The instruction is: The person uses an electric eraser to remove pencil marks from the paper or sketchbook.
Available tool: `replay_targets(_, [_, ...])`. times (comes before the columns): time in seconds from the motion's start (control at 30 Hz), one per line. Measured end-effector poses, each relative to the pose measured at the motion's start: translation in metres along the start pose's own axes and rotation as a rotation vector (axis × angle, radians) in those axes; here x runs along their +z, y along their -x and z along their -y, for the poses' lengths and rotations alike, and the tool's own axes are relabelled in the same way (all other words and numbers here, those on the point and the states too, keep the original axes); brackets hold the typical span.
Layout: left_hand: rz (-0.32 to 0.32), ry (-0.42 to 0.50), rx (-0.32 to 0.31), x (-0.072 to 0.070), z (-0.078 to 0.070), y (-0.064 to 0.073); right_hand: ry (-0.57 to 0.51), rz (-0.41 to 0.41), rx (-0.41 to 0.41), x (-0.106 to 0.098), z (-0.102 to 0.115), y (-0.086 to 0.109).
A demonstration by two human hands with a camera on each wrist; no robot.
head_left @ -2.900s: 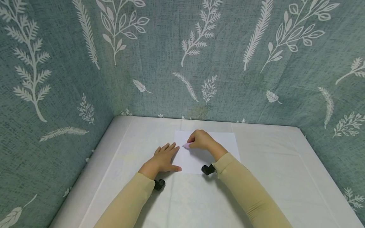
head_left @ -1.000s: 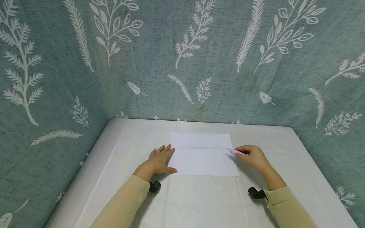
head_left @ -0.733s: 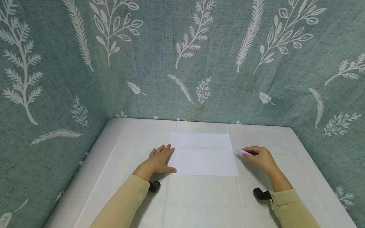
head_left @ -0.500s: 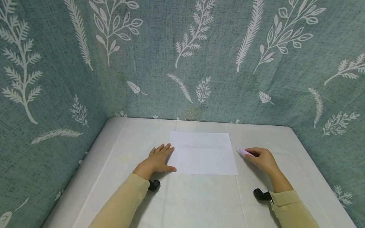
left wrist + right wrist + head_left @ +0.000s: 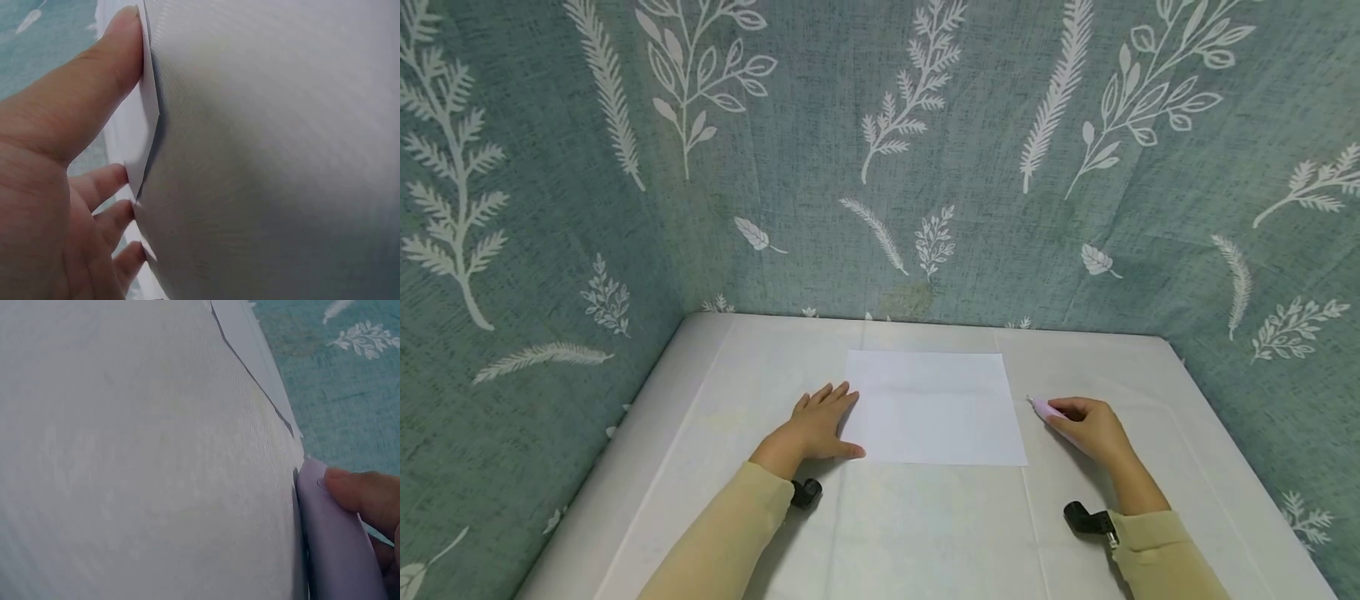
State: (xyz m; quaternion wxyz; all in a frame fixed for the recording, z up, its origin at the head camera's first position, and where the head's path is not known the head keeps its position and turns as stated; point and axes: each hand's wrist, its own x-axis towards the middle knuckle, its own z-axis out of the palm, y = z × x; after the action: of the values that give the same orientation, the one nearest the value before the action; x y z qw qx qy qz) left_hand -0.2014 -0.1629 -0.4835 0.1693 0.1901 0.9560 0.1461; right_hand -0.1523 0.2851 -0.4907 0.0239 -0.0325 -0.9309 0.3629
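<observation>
A white sheet of paper [image 5: 936, 417] lies flat on the table, with a faint sideways line across its upper half. My left hand [image 5: 815, 427] rests with spread fingers on its left edge; in the left wrist view the thumb [image 5: 115, 59] lies on the paper. To the right of the sheet, my right hand [image 5: 1093, 429] pinches a lilac pen-shaped tool [image 5: 1049, 411] with a thin pointed tip, apart from the paper. The right wrist view shows the lilac body [image 5: 340, 544] low at the tablecloth, under the thumb. Its exact kind cannot be told.
A white cloth covers the table [image 5: 932, 533]. Green leaf-patterned fabric [image 5: 820, 133] stands behind it and along both sides. Black wrist cameras [image 5: 1086, 518] stick out from both sleeves.
My right hand has carried the lilac tool from the paper's left part rightwards off the sheet, then slightly lower toward the tablecloth. The left hand has stayed on the paper's left edge.
</observation>
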Motion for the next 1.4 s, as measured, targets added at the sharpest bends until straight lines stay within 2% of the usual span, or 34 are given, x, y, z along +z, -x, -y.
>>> replay_targets(0.43, [-0.007,0.003,-0.010,0.000,0.001,0.001,-0.016,0.007,0.084,-0.002,0.004,-0.001])
replay_targets(0.7, [0.003,0.004,-0.011,-0.001,-0.001,-0.002,-0.021,-0.036,0.078,-0.003,-0.001,-0.006])
replay_targets(1.0, [0.004,-0.022,-0.002,0.001,-0.001,-0.006,-0.046,-0.028,0.203,-0.004,-0.004,-0.005])
replay_targets(1.23, [0.008,-0.019,0.008,0.000,0.001,-0.005,-0.005,-0.004,0.210,-0.007,-0.005,-0.004])
replay_targets(1.4, [0.002,-0.007,0.032,0.001,0.004,-0.006,0.020,0.027,0.179,-0.017,-0.004,0.000])
